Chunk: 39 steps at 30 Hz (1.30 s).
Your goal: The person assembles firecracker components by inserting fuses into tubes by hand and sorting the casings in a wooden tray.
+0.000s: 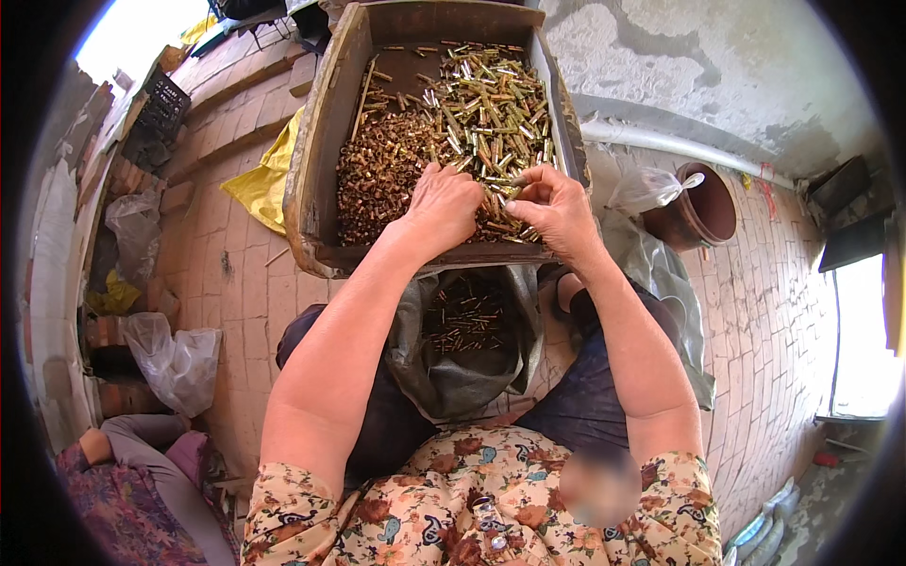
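A worn wooden tray [317, 141] stands before me. Small copper-coloured ring-like pieces [377, 174] are heaped in its left half, and longer brass-coloured metal tubes [491, 99] lie loose on the right. Over the tray's near part, my left hand [442, 209] is closed, fingers curled down toward the heap; whatever they grip is hidden. Beside it my right hand [559, 209] pinches a small brass-coloured metal tube [518, 188] between thumb and fingers. Below the tray, between my knees, a dark open sack [408, 354] has more thin metal tubes [462, 321] inside.
A brown bucket [713, 209] with a tied clear bag [651, 191] stands to the right by the wall. Yellow sacking [269, 179] lies left of the tray on the brick floor [245, 311]. At lower left sits another person [132, 481], near a crumpled plastic bag [175, 363].
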Each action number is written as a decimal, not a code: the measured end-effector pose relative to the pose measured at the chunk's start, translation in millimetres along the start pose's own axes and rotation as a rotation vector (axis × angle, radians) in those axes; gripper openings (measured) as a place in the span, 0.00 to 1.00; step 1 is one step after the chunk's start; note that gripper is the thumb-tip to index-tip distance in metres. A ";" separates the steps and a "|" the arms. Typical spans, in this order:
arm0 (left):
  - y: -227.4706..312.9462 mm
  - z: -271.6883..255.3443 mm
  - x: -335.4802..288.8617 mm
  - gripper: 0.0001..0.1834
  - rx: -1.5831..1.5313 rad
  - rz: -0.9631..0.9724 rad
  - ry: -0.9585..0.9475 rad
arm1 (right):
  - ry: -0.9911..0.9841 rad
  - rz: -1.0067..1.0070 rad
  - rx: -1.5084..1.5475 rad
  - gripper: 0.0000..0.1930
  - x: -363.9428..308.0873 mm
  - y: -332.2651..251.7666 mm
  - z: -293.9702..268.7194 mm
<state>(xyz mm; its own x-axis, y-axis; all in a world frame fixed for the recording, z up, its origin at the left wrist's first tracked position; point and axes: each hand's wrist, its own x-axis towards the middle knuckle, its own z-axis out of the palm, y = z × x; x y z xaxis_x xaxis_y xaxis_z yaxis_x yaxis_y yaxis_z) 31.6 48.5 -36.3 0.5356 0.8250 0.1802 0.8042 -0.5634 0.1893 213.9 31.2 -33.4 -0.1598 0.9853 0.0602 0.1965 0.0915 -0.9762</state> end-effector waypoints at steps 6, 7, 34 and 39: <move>6.2 -0.7 1.8 0.04 0.035 0.028 0.020 | 0.044 0.034 0.093 0.10 -2.2 6.6 -1.6; 7.6 -1.9 2.9 0.04 0.033 0.029 0.021 | 0.056 0.047 0.087 0.10 -2.2 7.7 -2.9; 8.2 -1.3 4.1 0.03 -0.038 0.025 0.027 | 0.079 -0.112 -0.126 0.07 4.6 18.4 0.1; 9.3 -4.3 2.8 0.05 -0.708 -0.312 0.057 | 0.054 0.077 0.137 0.07 -5.1 7.6 -2.5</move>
<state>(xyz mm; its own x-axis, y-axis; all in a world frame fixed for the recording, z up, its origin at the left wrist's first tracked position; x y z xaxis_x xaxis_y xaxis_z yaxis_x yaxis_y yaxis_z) 39.4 45.4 -29.9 0.2818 0.9574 0.0631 0.5493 -0.2149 0.8075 218.7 27.2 -40.6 -0.0959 0.9954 -0.0087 0.0717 -0.0018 -0.9974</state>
